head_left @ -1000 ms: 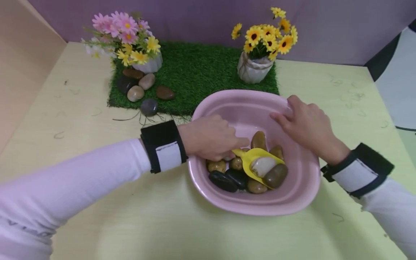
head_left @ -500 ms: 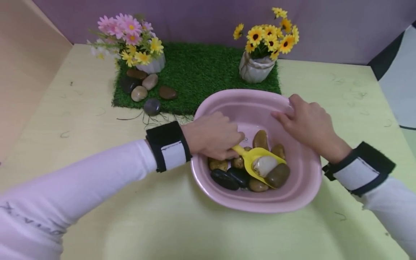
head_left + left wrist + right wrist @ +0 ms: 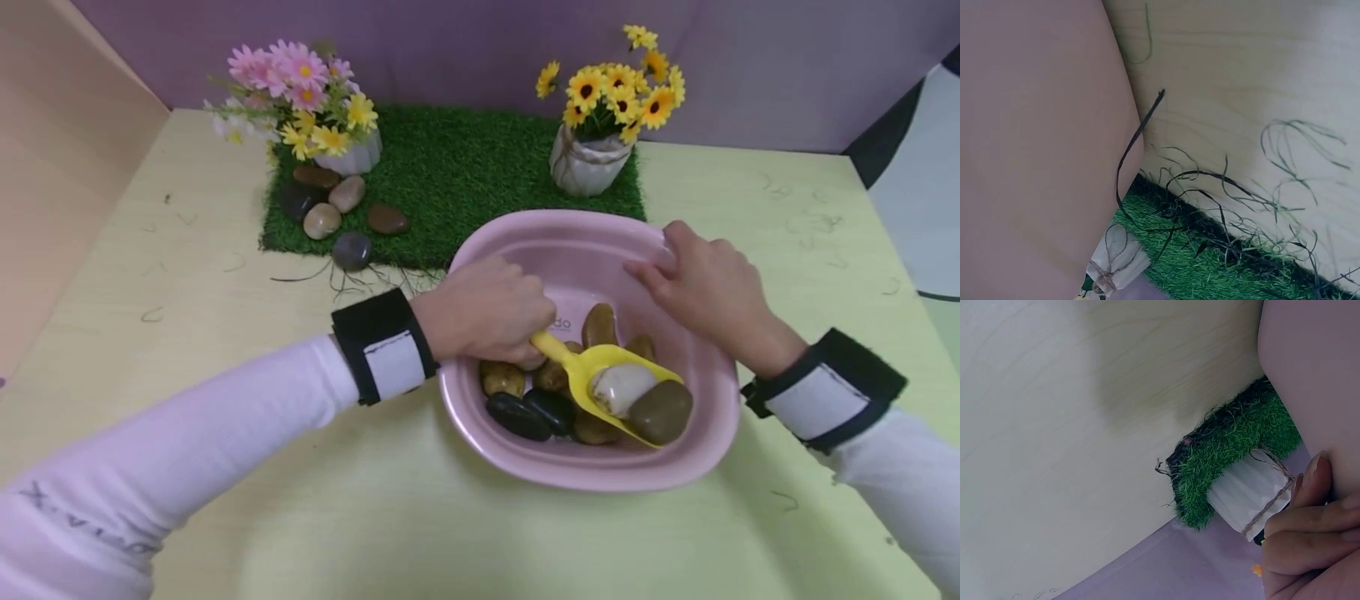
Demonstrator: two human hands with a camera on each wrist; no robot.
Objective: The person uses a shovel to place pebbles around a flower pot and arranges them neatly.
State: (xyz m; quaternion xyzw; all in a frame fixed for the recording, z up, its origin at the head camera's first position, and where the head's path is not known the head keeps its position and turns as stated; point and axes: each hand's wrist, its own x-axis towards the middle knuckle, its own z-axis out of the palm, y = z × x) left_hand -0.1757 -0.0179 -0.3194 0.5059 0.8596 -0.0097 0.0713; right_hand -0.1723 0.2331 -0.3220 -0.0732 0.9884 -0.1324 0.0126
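Note:
In the head view my left hand (image 3: 495,310) reaches over the near-left rim of a pink basin (image 3: 585,477) and grips the handle of a yellow scoop (image 3: 596,357). A whitish stone (image 3: 622,388) and a grey-brown stone (image 3: 662,412) lie in the scoop's blade. Below and around it in the basin are black stones (image 3: 517,417) and several brown ones (image 3: 600,325). My right hand (image 3: 712,287) holds the basin's upper right rim, thumb inside. The right wrist view shows the curled fingers (image 3: 1310,544) of that hand; the left wrist view mostly shows bare skin.
Behind the basin lies a green turf mat (image 3: 465,175). On it stand a white pot of yellow flowers (image 3: 588,162) and a pot of pink and yellow flowers (image 3: 348,154). Several loose stones (image 3: 322,220) lie at its left end. A purple wall (image 3: 465,50) closes the back.
The scoop with its two stones has risen slightly and shifted a little right toward the basin's right wall. My right hand has stayed on the rim.

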